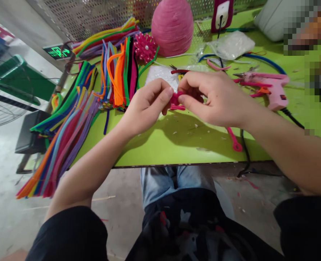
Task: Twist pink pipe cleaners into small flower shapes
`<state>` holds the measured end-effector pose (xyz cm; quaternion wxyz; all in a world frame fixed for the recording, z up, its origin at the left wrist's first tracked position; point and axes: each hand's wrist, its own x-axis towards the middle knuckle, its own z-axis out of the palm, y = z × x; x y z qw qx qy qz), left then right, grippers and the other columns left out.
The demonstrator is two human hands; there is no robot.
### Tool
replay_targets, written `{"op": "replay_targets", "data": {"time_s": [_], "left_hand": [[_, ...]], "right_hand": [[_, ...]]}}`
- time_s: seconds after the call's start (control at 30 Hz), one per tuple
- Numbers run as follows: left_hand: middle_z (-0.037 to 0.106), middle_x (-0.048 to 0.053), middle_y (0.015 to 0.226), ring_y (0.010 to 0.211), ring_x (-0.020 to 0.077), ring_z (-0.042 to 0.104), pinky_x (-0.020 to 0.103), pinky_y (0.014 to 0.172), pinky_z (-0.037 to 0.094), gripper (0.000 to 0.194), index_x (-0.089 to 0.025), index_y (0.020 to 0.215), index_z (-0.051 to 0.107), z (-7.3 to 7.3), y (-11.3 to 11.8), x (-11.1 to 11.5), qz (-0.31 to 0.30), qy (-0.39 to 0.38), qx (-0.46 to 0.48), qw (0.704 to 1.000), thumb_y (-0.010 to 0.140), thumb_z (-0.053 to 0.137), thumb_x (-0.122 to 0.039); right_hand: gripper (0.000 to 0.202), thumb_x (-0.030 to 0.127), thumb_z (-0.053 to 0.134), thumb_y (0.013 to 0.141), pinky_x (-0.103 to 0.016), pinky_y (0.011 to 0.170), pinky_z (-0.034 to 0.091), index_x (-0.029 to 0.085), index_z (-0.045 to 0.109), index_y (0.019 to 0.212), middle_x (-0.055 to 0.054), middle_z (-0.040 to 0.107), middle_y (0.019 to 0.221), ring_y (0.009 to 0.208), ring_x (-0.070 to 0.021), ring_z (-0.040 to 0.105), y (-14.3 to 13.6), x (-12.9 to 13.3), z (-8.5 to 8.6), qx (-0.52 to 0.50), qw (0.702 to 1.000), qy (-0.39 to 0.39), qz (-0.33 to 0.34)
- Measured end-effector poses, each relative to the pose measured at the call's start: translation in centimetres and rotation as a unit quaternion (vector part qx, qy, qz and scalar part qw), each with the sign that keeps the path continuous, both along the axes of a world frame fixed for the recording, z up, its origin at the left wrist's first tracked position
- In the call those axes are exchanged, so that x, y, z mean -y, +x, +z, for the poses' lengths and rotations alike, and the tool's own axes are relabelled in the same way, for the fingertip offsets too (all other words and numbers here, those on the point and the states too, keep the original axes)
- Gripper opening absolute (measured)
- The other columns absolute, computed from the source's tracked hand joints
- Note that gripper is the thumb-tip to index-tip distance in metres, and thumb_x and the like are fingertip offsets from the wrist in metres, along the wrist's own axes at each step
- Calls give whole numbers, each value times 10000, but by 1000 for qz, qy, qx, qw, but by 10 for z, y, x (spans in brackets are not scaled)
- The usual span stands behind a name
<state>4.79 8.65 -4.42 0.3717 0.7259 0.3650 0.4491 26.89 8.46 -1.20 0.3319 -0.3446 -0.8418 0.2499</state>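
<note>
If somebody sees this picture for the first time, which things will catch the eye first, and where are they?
First come the two hands at the centre: the left hand and the right hand pinch a small pink pipe-cleaner piece between them above the green table. On the left, a large heap of many-coloured pipe cleaners spreads over the table's edge. Behind the hands stands a big pink cone of thread, and a pink glue gun lies to the right.

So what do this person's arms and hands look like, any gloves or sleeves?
No gloves: the left hand and right hand are bare, with no rings or watch showing. Both forearms are uncovered; short black sleeves end above the elbows.
</note>
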Motion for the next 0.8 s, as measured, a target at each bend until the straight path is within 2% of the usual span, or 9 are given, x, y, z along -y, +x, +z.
{"op": "replay_targets", "data": {"time_s": [0.1, 0.17, 0.33, 0.43, 0.53, 0.7, 0.8], "left_hand": [[639, 14, 711, 610, 128, 598, 252, 506, 460, 397, -225, 874, 681, 1, -2, -3, -13, -14, 2, 1000, 987, 749, -600], [633, 10, 705, 621, 129, 597, 247, 500, 446, 378, -225, 884, 683, 1, -1, -2, -14, -8, -2, 1000, 953, 797, -579], [654, 18, 729, 662, 139, 623, 247, 495, 432, 308, -233, 884, 688, 1, 4, 6, 11, 15, -3, 1000, 985, 767, -512], [678, 15, 754, 652, 131, 615, 247, 489, 419, 238, -236, 893, 697, 0, 5, 7, 34, 34, -7, 999, 977, 781, -442], [666, 8, 735, 638, 122, 612, 242, 485, 418, 245, -228, 859, 676, -1, 5, 7, 29, 35, 2, 999, 977, 779, -417], [644, 5, 725, 605, 103, 561, 247, 463, 348, 364, -223, 873, 671, 0, 1, 4, 14, 63, -9, 998, 1013, 726, -554], [681, 9, 784, 625, 98, 576, 247, 490, 383, 435, -233, 925, 695, 1, -3, 2, 14, 104, -44, 994, 997, 711, -661]], "right_hand": [[181, 147, 647, 967, -347, 639, 340, 238, 558, 839, 27, 554, 682, 637, -148, 455, 0, -2, -2, -24, 999, -11, -36], [188, 116, 643, 955, -339, 620, 320, 236, 552, 842, 31, 544, 686, 641, -138, 445, 0, -3, -4, -49, 998, -24, -37], [188, 112, 665, 949, -309, 590, 349, 236, 562, 853, 26, 553, 742, 666, -127, 489, -3, -2, -9, -129, 990, -60, -2], [202, 118, 700, 933, -309, 561, 371, 237, 576, 827, 14, 579, 717, 662, -136, 516, -6, -2, -10, -149, 985, -92, -9], [182, 169, 746, 952, -305, 562, 409, 236, 609, 853, -4, 639, 752, 680, -143, 560, -8, -4, -12, -159, 981, -108, 2], [213, 289, 803, 990, -273, 551, 407, 219, 650, 860, 3, 649, 712, 644, -128, 559, -5, -5, -12, -134, 983, -121, 26], [206, 282, 773, 1015, -249, 530, 394, 208, 668, 854, 17, 643, 681, 602, -111, 546, -4, -4, -11, -121, 982, -141, 30]]}}
